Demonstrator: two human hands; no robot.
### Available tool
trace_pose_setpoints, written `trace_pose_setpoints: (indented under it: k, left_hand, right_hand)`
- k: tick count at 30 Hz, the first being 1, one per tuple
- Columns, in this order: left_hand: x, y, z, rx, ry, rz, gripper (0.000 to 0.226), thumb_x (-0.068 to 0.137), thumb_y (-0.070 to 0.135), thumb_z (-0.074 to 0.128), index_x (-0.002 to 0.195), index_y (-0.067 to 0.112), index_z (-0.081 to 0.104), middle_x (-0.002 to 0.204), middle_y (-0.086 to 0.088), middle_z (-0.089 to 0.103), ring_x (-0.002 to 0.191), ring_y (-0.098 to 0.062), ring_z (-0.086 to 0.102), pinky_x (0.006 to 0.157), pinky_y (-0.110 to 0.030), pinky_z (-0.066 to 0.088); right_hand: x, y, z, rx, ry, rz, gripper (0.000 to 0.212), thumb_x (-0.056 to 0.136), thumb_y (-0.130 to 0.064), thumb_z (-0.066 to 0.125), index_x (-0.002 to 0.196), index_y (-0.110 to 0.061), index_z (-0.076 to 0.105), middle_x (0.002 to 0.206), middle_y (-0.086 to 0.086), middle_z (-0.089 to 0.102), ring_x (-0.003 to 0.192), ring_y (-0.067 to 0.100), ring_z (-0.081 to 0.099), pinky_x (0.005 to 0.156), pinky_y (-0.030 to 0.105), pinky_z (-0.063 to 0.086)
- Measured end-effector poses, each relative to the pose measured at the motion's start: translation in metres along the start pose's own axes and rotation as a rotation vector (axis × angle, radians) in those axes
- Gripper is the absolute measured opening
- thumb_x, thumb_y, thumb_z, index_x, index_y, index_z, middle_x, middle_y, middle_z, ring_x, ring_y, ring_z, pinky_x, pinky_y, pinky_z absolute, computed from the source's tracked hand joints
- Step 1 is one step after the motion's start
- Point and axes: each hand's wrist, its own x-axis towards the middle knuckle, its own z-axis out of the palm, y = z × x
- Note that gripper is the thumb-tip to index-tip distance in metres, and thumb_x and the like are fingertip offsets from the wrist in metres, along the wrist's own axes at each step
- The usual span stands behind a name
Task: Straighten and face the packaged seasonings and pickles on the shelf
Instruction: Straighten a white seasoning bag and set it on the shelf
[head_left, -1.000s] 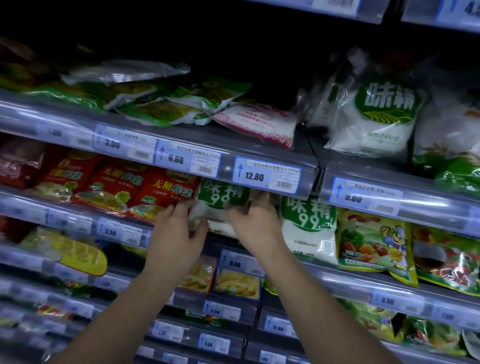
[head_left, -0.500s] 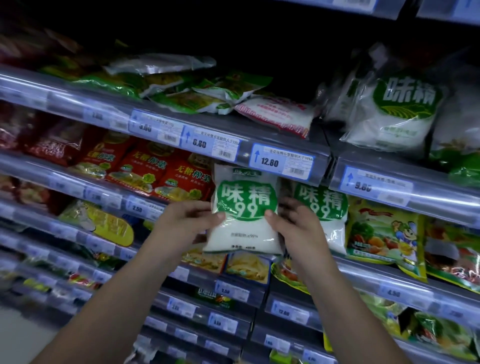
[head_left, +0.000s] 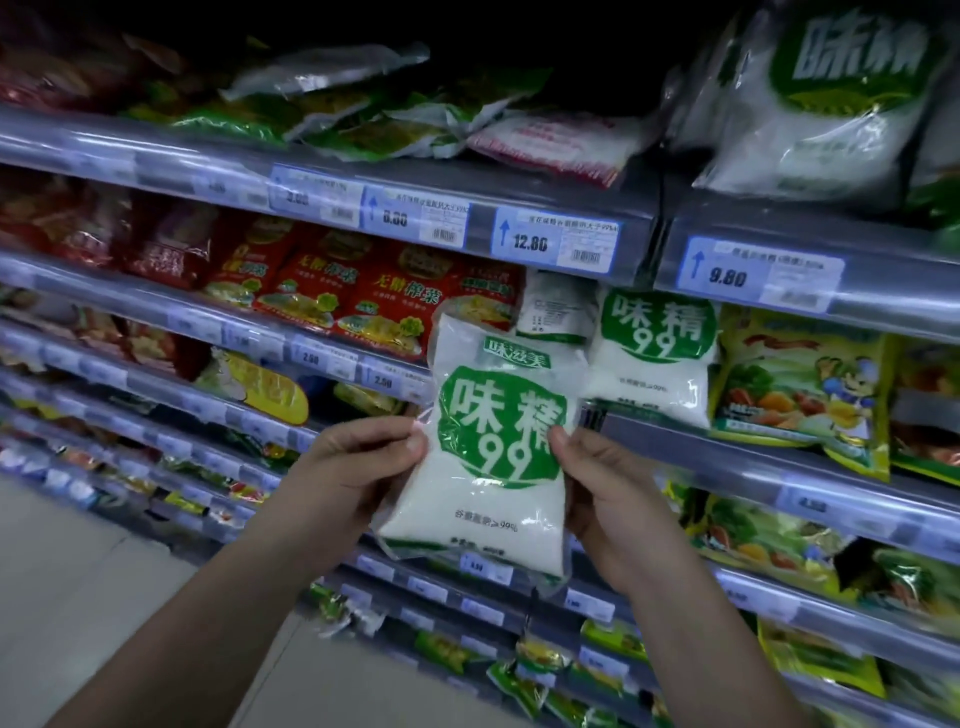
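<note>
I hold a white seasoning bag with a green "99" label (head_left: 498, 452) upright in front of the shelves, label facing me. My left hand (head_left: 358, 467) grips its left edge and my right hand (head_left: 605, 483) grips its right edge, thumbs on the front. A matching white bag (head_left: 657, 353) stands on the second shelf to the right, and another (head_left: 558, 312) shows its back behind it. Red pickle packets (head_left: 363, 296) lean in a row on the same shelf to the left.
The shelf rail (head_left: 467, 208) above carries price tags 8.80, 12.80 and 9.80. Green and white bags (head_left: 374, 119) lie flat on the top shelf; a large white bag (head_left: 831, 104) stands at the upper right. Yellow-green bouillon packets (head_left: 800, 395) fill the right; lower shelves hold small packets.
Both hands pulled the white "99" bag out from under the shelf rail and brought it down and toward me. It now hangs clear of the shelf in both hands.
</note>
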Motion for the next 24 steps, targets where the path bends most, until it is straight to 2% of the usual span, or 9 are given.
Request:
trace_pose_setpoints:
  k: [2, 4, 6, 10, 12, 14, 19, 22, 24]
  left_hand:
    - [-0.001, 0.004, -0.003, 0.103, 0.043, 0.069, 0.017, 0.091, 0.013, 0.063, 0.089, 0.011, 0.080, 0.085, -0.012, 0.075, 0.075, -0.026, 0.067, 0.061, -0.029, 0.058]
    - [0.000, 0.011, -0.004, 0.159, 0.067, 0.131, 0.019, 0.094, 0.023, 0.062, 0.096, 0.013, 0.078, 0.091, -0.010, 0.078, 0.077, -0.022, 0.072, 0.063, -0.024, 0.059]
    - [0.005, 0.017, -0.006, 0.212, 0.090, 0.200, 0.011, 0.088, 0.022, 0.069, 0.091, 0.017, 0.078, 0.086, -0.004, 0.079, 0.073, -0.013, 0.074, 0.063, -0.019, 0.058]
    - [0.019, 0.028, -0.021, 0.054, -0.017, 0.165, 0.007, 0.075, 0.019, 0.072, 0.069, 0.020, 0.076, 0.077, -0.002, 0.075, 0.073, -0.019, 0.071, 0.068, -0.029, 0.060]
    - [0.026, 0.032, -0.033, 0.001, -0.119, 0.125, 0.005, 0.074, 0.015, 0.074, 0.071, 0.018, 0.074, 0.077, -0.004, 0.071, 0.076, -0.024, 0.068, 0.070, -0.033, 0.058]
    - [0.035, 0.037, -0.047, 0.088, -0.126, 0.172, 0.007, 0.079, 0.009, 0.077, 0.078, 0.012, 0.071, 0.078, -0.016, 0.065, 0.077, -0.029, 0.066, 0.069, -0.037, 0.058]
    - [0.068, 0.063, -0.089, 0.108, -0.154, 0.204, 0.021, 0.069, 0.019, 0.078, 0.064, 0.008, 0.061, 0.067, -0.011, 0.057, 0.063, -0.022, 0.059, 0.060, -0.028, 0.056]
    - [0.086, 0.073, -0.101, 0.188, -0.222, 0.215, 0.019, 0.078, 0.019, 0.080, 0.074, 0.008, 0.065, 0.080, -0.022, 0.058, 0.073, -0.026, 0.060, 0.067, -0.039, 0.056]
    - [0.092, 0.078, -0.101, 0.241, -0.206, 0.263, 0.013, 0.086, 0.026, 0.073, 0.087, 0.014, 0.071, 0.086, -0.012, 0.068, 0.079, -0.018, 0.064, 0.073, -0.038, 0.055]
  right_hand:
    - [-0.003, 0.000, 0.002, -0.048, 0.053, -0.068, 0.025, 0.073, -0.027, 0.076, 0.090, -0.009, 0.077, 0.098, 0.019, 0.078, 0.086, 0.031, 0.072, 0.076, 0.039, 0.060]
    - [-0.005, 0.000, 0.007, -0.132, 0.059, -0.106, 0.021, 0.080, -0.021, 0.073, 0.095, -0.008, 0.077, 0.100, 0.021, 0.078, 0.087, 0.029, 0.075, 0.075, 0.035, 0.061]
    - [-0.007, 0.000, 0.015, -0.220, 0.016, -0.116, 0.016, 0.088, -0.017, 0.067, 0.100, -0.012, 0.078, 0.101, 0.018, 0.079, 0.091, 0.027, 0.076, 0.079, 0.035, 0.061]
    - [0.001, -0.001, 0.040, -0.163, 0.009, -0.108, 0.029, 0.087, -0.035, 0.061, 0.105, -0.022, 0.079, 0.112, 0.004, 0.079, 0.107, 0.020, 0.073, 0.094, 0.038, 0.057]
    - [0.009, 0.000, 0.058, -0.126, 0.015, -0.107, 0.033, 0.088, -0.041, 0.057, 0.107, -0.024, 0.078, 0.114, 0.002, 0.079, 0.108, 0.018, 0.073, 0.088, 0.034, 0.058]
    - [0.019, 0.002, 0.077, -0.126, 0.056, -0.117, 0.029, 0.092, -0.038, 0.056, 0.092, -0.026, 0.083, 0.105, 0.002, 0.081, 0.099, 0.016, 0.077, 0.076, 0.027, 0.060]
    - [0.046, 0.008, 0.107, -0.068, 0.169, -0.144, 0.031, 0.090, -0.033, 0.058, 0.091, -0.012, 0.082, 0.106, 0.016, 0.079, 0.098, 0.029, 0.076, 0.076, 0.036, 0.062]
    - [0.057, 0.011, 0.120, -0.055, 0.201, -0.153, 0.033, 0.092, -0.032, 0.056, 0.083, -0.015, 0.083, 0.099, 0.016, 0.080, 0.088, 0.027, 0.078, 0.080, 0.043, 0.060]
    - [0.061, 0.015, 0.124, -0.103, 0.215, -0.169, 0.036, 0.094, -0.033, 0.054, 0.084, -0.016, 0.084, 0.099, 0.015, 0.081, 0.090, 0.027, 0.078, 0.081, 0.041, 0.060]
